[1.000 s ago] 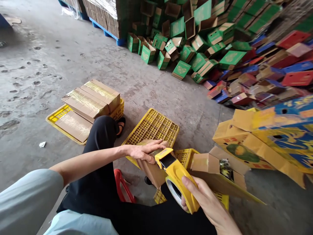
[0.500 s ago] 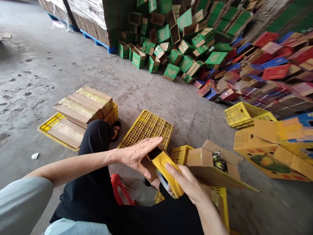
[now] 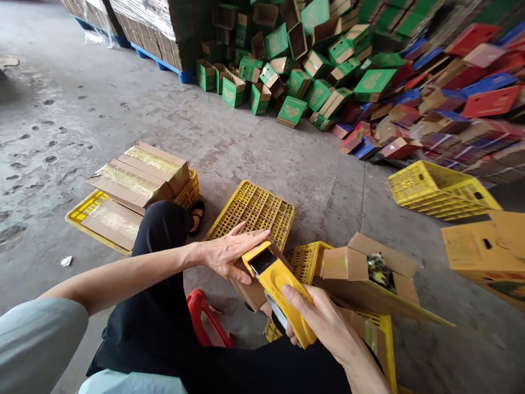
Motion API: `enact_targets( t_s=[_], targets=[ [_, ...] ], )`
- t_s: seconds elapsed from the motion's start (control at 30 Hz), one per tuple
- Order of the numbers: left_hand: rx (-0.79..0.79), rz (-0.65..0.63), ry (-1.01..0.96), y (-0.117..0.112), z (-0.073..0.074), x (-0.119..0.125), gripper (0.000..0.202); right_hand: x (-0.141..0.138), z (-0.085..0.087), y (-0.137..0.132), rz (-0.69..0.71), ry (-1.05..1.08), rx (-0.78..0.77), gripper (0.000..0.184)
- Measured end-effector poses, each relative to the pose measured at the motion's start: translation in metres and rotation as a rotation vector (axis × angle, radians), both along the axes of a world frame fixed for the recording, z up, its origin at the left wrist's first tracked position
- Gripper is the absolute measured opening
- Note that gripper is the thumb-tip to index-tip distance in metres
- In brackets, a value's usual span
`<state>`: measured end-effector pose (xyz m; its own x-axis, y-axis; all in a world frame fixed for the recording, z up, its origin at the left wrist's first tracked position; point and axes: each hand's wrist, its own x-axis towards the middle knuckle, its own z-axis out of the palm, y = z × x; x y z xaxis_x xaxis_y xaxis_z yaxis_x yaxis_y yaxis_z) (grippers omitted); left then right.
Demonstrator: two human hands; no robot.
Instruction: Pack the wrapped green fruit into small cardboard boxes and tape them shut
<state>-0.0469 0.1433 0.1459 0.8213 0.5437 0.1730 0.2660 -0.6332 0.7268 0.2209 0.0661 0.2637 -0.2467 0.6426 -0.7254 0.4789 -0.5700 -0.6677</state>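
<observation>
My right hand is wrapped round a yellow tape dispenser that carries a roll of tape. The dispenser is tilted, its front end over a small brown cardboard box between my knees. My left hand lies against that box with the fingers stretched out, close to the dispenser's front end. Much of the box is hidden by my hands and the dispenser. Right of it, an open cardboard box holds dark and yellowish items I cannot make out.
Taped cardboard boxes rest on yellow crates at left. An upturned yellow crate lies ahead, another crate at right. A red stool is below me. Green cartons and red-blue ones are piled behind.
The dispenser has turned and come down, its front end now nearer my left fingers on the box. My view has swung slightly left, so things at right appear further right.
</observation>
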Motion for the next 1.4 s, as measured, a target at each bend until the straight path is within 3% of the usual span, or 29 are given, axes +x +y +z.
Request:
enact_targets(
  t_s=[0.27, 0.7, 1.0, 1.23, 1.4],
  targets=[
    [-0.064, -0.003, 0.008, -0.009, 0.008, 0.014, 0.121, 0.010, 0.016, -0.009, 0.007, -0.080, 0.001, 0.059],
    [-0.105, -0.004, 0.002, -0.017, 0.025, 0.018, 0.122, 0.013, 0.017, -0.024, -0.068, -0.097, 0.058, 0.061],
    [-0.110, -0.006, -0.020, -0.023, 0.025, 0.023, 0.122, 0.012, 0.026, -0.036, -0.036, -0.127, 0.092, 0.062],
    [-0.078, 0.029, -0.017, -0.019, 0.017, 0.015, 0.120, 0.012, 0.011, -0.026, -0.044, -0.100, 0.050, 0.059],
    [-0.048, 0.041, 0.101, -0.014, 0.015, 0.008, 0.111, 0.006, 0.001, -0.012, -0.034, -0.075, 0.015, 0.063]
  ],
)
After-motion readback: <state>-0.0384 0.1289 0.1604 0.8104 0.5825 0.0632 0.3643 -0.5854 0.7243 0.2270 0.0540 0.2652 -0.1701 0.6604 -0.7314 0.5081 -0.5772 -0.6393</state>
